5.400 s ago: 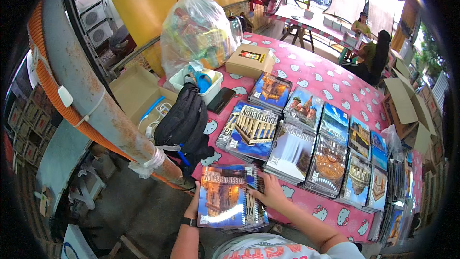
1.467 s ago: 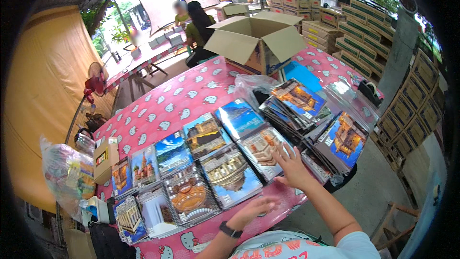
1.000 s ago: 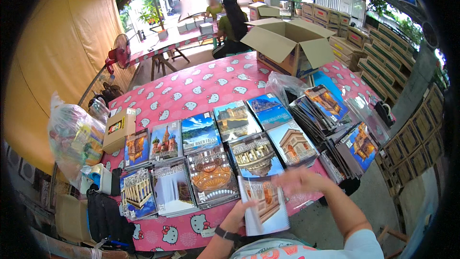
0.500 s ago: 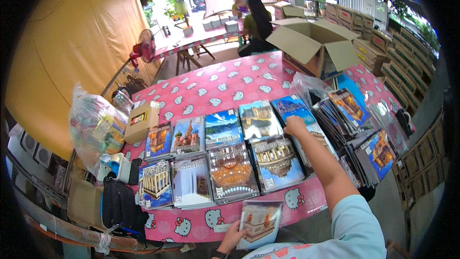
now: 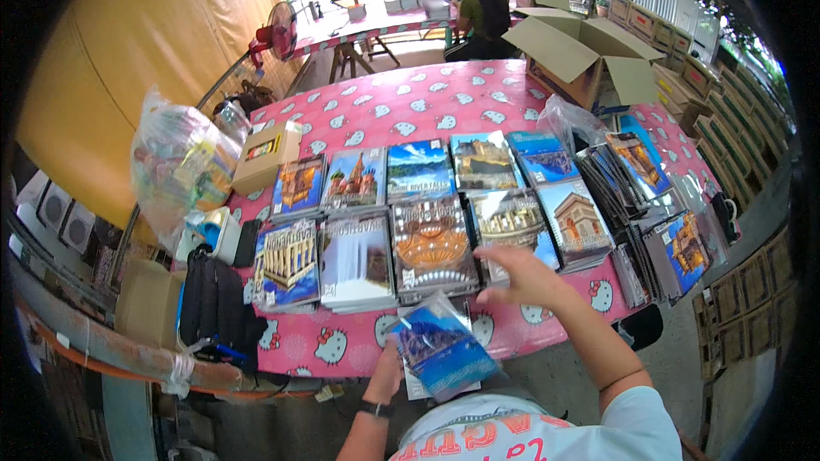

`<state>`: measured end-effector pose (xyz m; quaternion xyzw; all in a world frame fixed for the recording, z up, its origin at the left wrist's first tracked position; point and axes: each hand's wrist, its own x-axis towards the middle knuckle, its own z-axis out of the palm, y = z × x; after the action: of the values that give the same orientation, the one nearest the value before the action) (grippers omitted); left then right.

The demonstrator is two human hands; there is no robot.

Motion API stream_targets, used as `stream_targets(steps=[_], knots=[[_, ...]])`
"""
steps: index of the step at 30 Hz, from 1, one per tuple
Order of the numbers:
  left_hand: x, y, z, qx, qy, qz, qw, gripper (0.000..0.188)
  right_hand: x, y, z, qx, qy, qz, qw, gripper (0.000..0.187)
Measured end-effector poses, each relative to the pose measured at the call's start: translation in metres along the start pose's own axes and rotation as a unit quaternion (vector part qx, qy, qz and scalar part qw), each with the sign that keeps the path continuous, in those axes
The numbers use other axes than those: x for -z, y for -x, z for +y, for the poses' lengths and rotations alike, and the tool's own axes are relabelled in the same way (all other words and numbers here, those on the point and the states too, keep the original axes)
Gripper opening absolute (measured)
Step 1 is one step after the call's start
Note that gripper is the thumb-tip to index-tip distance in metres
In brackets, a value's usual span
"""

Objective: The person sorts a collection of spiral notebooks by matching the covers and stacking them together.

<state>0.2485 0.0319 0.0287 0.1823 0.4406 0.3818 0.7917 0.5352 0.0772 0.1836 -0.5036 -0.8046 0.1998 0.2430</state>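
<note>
My left hand [image 5: 388, 373] grips a small stack of spiral notebooks at the table's near edge; the top notebook [image 5: 446, 348] has a blue sea cover and a clear plastic sleeve, and a paler one shows beneath it. My right hand [image 5: 523, 278] is empty, its thumb and fingers apart, over the lower edge of the notebook with a stone building cover [image 5: 514, 220]. Two rows of notebook stacks lie before me. Beside my right hand is an arch-cover notebook [image 5: 576, 220]; left of it sits one with an orange ornate ceiling [image 5: 433, 243].
The pink patterned table [image 5: 359, 115] holds an open cardboard box [image 5: 564, 60] at the far right. Fanned notebook piles [image 5: 628, 260] stand on the right. A plastic bag [image 5: 184, 166], a small carton [image 5: 263, 158] and a black bag [image 5: 213, 303] are on the left. Two people sit beyond.
My right hand has come back from the far-row sea-cover stack toward me. A blue sea-cover notebook now lies on top of the one in my left hand. The view has shifted.
</note>
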Motion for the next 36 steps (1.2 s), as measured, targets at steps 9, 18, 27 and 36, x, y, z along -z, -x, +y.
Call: stream_targets(steps=[9,18,27,36], knots=[[0.049,-0.014,-0.018,-0.069,-0.146,-0.060,0.985,0.032,-0.051,0.061,0.056,-0.101,0.089,0.170,0.976,0.048],[0.046,-0.008,-0.011,-0.046,-0.252,0.005,0.967,0.034,-0.068,0.004,-0.020,-0.017,-0.114,-0.105,0.988,0.041],[0.057,0.023,-0.004,-0.155,-0.223,0.169,0.947,0.034,-0.053,-0.167,0.160,-0.189,0.308,-0.016,0.932,0.070],[0.114,0.012,-0.024,-0.151,-0.071,0.155,0.974,0.043,-0.001,-0.108,0.010,0.023,0.017,0.062,0.998,0.034]])
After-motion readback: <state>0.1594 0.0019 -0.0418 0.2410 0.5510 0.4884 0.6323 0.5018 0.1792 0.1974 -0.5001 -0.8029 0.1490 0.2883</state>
